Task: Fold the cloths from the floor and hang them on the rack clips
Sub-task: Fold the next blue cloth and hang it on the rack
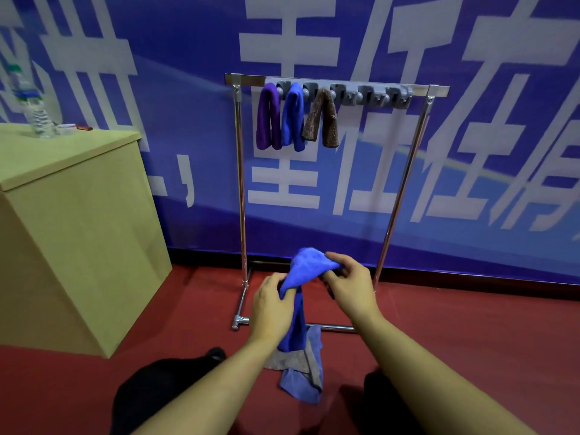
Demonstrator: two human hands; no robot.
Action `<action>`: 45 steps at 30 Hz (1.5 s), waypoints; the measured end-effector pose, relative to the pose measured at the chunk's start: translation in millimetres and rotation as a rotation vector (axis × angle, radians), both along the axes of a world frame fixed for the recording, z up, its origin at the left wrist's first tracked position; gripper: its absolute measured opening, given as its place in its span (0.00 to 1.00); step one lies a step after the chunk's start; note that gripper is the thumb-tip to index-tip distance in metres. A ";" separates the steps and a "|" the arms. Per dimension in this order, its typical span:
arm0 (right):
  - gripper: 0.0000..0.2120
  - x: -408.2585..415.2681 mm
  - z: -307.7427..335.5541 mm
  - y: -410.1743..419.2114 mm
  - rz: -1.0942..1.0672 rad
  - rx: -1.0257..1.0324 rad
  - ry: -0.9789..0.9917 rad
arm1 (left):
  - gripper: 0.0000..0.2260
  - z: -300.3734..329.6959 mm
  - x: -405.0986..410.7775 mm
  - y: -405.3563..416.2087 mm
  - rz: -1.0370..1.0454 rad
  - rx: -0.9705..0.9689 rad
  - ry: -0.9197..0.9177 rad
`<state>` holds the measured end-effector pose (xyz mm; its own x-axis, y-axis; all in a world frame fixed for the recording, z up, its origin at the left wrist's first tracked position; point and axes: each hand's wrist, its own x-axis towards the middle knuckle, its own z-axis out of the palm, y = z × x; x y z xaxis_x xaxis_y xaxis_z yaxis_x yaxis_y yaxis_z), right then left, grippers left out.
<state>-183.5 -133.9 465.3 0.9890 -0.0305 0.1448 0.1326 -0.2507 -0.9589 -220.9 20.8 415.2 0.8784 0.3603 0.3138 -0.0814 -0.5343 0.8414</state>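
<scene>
A red floor (455,340) is filling the lower frame; at lower centre the left hand (271,304) and right hand (351,284) are both pinching a blue cloth (306,268) — fingers closed on it — below the rack (337,84).

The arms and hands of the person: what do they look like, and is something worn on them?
Both forearms are bare up to the bottom edge of the picture, so no sleeve shows. The left hand and the right hand wear no gloves. No watch, ring or bracelet is visible on either one.
</scene>
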 end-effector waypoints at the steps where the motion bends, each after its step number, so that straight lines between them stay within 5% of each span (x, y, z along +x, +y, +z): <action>1: 0.12 -0.3 -1.2 -2.6 -0.037 -0.140 -0.032 | 0.05 2.4 -0.7 2.3 -0.014 0.036 -0.014; 5: 0.10 -7.6 -4.2 -11.8 -0.175 -0.778 -0.101 | 0.05 12.3 -0.4 8.9 -0.029 0.218 -0.021; 8: 0.09 -6.8 -17.0 -17.2 -0.135 -0.999 -0.373 | 0.09 19.1 2.1 15.2 -0.019 0.272 0.054; 16: 0.15 -16.1 -13.0 -3.6 0.065 -0.556 -0.178 | 0.12 27.3 8.2 6.7 -0.071 0.234 0.179; 20: 0.16 -19.1 -12.7 -0.5 0.109 -0.700 -0.387 | 0.13 30.0 9.6 2.6 -0.082 0.248 0.214; 23: 0.26 -14.1 -16.6 -3.3 0.085 -0.900 -0.382 | 0.13 33.5 6.6 3.7 -0.038 0.365 0.184; 28: 0.25 -12.0 -3.2 -7.6 -0.001 -0.732 -0.265 | 0.10 34.3 2.9 5.6 -0.041 0.485 0.216; 34: 0.09 -8.9 -1.4 -14.9 -0.078 -0.514 -0.144 | 0.07 31.8 11.4 13.6 -0.138 0.118 0.132; 42: 0.12 -12.1 -5.4 -5.0 0.021 -0.417 -0.130 | 0.15 30.8 17.5 -2.9 -0.130 -0.116 0.080; 45: 0.14 -15.8 -2.8 -2.1 0.041 -0.366 -0.145 | 0.10 29.2 17.0 -9.7 -0.113 -0.114 0.052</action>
<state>-199.2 -136.0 462.5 0.9570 0.0876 0.2766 0.2765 -0.5646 -0.7777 -204.0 11.1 444.4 0.9294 0.2891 0.2293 -0.0900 -0.4251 0.9007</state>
